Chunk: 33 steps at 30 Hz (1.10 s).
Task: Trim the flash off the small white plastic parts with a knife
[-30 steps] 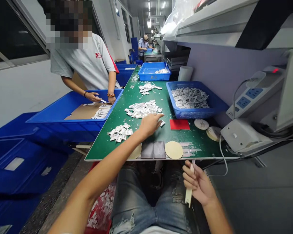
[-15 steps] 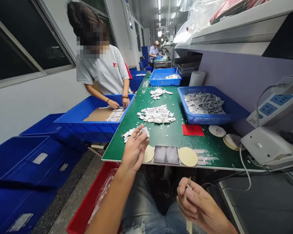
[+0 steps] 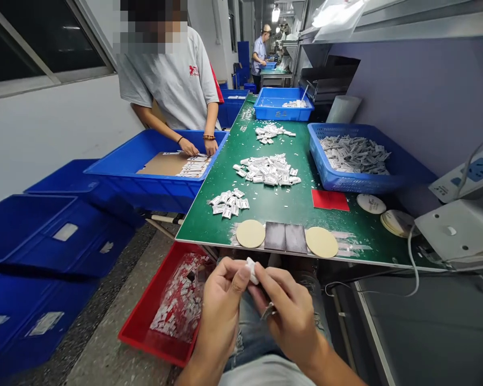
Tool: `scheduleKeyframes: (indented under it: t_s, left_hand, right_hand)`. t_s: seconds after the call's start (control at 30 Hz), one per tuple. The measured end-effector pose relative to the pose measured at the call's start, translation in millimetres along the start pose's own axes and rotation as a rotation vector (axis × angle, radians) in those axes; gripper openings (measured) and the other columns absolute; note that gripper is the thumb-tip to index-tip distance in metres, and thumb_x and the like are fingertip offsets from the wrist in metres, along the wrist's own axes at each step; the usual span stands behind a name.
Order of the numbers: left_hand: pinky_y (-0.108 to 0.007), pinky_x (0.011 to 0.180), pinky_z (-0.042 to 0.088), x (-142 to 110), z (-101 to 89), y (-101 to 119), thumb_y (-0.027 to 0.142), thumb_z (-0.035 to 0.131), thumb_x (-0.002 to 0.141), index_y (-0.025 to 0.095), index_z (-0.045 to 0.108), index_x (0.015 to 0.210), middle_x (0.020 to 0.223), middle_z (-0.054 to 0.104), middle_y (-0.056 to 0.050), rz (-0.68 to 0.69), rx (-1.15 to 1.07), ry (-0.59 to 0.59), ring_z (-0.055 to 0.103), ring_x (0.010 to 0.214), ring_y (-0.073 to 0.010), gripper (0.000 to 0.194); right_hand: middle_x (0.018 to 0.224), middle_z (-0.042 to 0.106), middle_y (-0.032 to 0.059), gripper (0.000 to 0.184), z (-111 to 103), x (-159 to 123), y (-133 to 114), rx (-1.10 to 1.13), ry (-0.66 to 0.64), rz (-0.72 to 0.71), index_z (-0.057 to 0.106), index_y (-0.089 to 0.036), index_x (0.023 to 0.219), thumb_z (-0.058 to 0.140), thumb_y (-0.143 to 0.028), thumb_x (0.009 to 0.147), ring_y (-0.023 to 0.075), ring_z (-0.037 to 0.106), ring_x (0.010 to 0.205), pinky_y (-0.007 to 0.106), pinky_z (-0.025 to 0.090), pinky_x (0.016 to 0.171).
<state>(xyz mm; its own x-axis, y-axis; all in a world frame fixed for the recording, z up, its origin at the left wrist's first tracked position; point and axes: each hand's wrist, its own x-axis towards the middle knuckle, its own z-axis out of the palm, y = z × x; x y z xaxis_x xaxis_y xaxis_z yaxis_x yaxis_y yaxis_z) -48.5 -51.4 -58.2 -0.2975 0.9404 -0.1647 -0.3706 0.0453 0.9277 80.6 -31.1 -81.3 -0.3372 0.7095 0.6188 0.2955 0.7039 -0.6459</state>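
Observation:
Both my hands meet over my lap, below the near edge of the green table (image 3: 290,206). My left hand (image 3: 221,300) pinches a small white part (image 3: 251,269) between thumb and fingers. My right hand (image 3: 287,311) is closed too, touching the same white part with its fingertips, and a thin metal tool (image 3: 268,311) shows under its fingers. On the table lie piles of the same white parts: a small pile (image 3: 229,203) nearest me and a bigger pile (image 3: 268,170) behind it.
A red tray (image 3: 145,321) of white parts sits on the floor at my left knee. A blue basket (image 3: 406,171) of grey parts stands at the right. A person in a grey shirt (image 3: 173,75) works over a blue crate (image 3: 145,187). Blue bins line the left.
My left hand came back from the table with a white part and dropped to my lap. My right hand rose to meet it. The view tilted downward.

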Motion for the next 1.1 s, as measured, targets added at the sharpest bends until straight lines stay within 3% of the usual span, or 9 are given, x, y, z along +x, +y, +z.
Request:
scheduleKeyframes:
  t_s: [0.1, 0.23, 0.43, 0.57, 0.73, 0.83, 0.9, 1.0, 1.1]
  left_hand:
    - [-0.027, 0.077, 0.049, -3, -5.2, 2, 0.034, 0.063, 0.086, 0.019, 0.068, 0.086, 0.087, 0.067, -0.005, 0.102, 0.191, -0.012, 0.062, 0.082, -0.0179, 0.016]
    - [-0.027, 0.084, 0.048, -3, -20.5, 7, 0.026, 0.070, 0.080, 0.026, 0.071, 0.098, 0.100, 0.070, -0.003, 0.283, 0.462, 0.042, 0.064, 0.094, -0.0197, 0.018]
    - [-0.031, 0.081, 0.049, -1, -47.7, 12, 0.025, 0.066, 0.082, 0.024, 0.076, 0.088, 0.093, 0.074, -0.006, 0.300, 0.700, -0.050, 0.067, 0.088, -0.0230, 0.011]
    - [-0.030, 0.079, 0.049, -6, -59.9, -2, 0.029, 0.063, 0.085, 0.022, 0.074, 0.083, 0.088, 0.073, -0.006, 0.310, 0.692, 0.054, 0.066, 0.084, -0.0216, 0.013]
    - [-0.030, 0.065, 0.052, 13, -133.6, -6, 0.045, 0.043, 0.092, 0.019, 0.064, 0.104, 0.091, 0.071, -0.007, 0.158, 0.805, 0.552, 0.065, 0.069, -0.0187, 0.035]
    - [-0.046, 0.089, 0.046, 30, -190.0, 7, 0.041, 0.061, 0.078, 0.016, 0.068, 0.104, 0.100, 0.072, -0.015, -0.005, 1.114, 0.546, 0.065, 0.096, -0.0338, 0.037]
    - [-0.056, 0.098, 0.036, 34, -203.1, 14, 0.038, 0.068, 0.070, 0.012, 0.070, 0.103, 0.105, 0.070, -0.023, -0.055, 1.190, 0.558, 0.058, 0.109, -0.0447, 0.042]
    - [-0.052, 0.098, 0.039, 28, -168.5, 13, 0.044, 0.063, 0.077, 0.016, 0.065, 0.118, 0.117, 0.067, -0.019, -0.034, 1.094, 0.460, 0.059, 0.111, -0.0390, 0.049]
    - [-0.038, 0.085, 0.051, 12, -95.6, 4, 0.044, 0.059, 0.085, 0.021, 0.053, 0.133, 0.117, 0.068, -0.013, -0.003, 0.532, 0.079, 0.067, 0.098, -0.0262, 0.054]
  right_hand:
    - [0.103, 0.068, 0.0079, 0.047, 0, 4, -1, 0.009, 0.047, 0.049, 0.055, -0.021, 0.129, 0.058, -0.004, 0.086, 0.0153, 0.065, 0.090, 0.025, 0.053, 0.075]
    - [0.097, 0.070, 0.0060, 0.031, -3, 12, -10, 0.104, -0.054, 0.099, 0.061, -0.022, 0.118, 0.051, -0.010, 0.091, 0.0149, 0.066, 0.083, 0.026, 0.053, 0.072]
    - [0.097, 0.070, 0.0090, 0.034, 13, 1, -9, 0.024, -0.094, 0.038, 0.057, -0.018, 0.122, 0.050, -0.009, 0.091, 0.0174, 0.065, 0.085, 0.029, 0.052, 0.072]
    - [0.088, 0.069, 0.0098, 0.030, 31, -7, -13, 0.034, -0.127, 0.029, 0.057, -0.015, 0.120, 0.048, -0.010, 0.091, 0.0178, 0.064, 0.076, 0.029, 0.050, 0.066]
    - [0.085, 0.069, 0.0069, 0.026, 28, -10, -15, 0.103, -0.056, 0.115, 0.062, -0.016, 0.114, 0.051, -0.011, 0.091, 0.0152, 0.063, 0.072, 0.027, 0.048, 0.064]
    - [0.081, 0.068, 0.0036, 0.022, 14, -8, -5, 0.185, -0.028, 0.283, 0.067, -0.020, 0.109, 0.054, -0.016, 0.092, 0.0128, 0.061, 0.067, 0.025, 0.047, 0.061]
    - [0.074, 0.066, 0.0017, 0.019, 6, -6, 1, 0.225, -0.023, 0.401, 0.069, -0.020, 0.106, 0.055, -0.022, 0.092, 0.0124, 0.058, 0.063, 0.024, 0.045, 0.058]
    - [0.068, 0.065, 0.0001, 0.020, 5, -4, 4, 0.248, -0.023, 0.510, 0.071, -0.020, 0.100, 0.056, -0.029, 0.092, 0.0126, 0.057, 0.059, 0.024, 0.044, 0.055]
    - [0.070, 0.067, 0.0003, 0.018, 10, -3, -1, 0.239, -0.026, 0.498, 0.071, -0.020, 0.096, 0.056, -0.029, 0.092, 0.0121, 0.059, 0.059, 0.023, 0.045, 0.055]
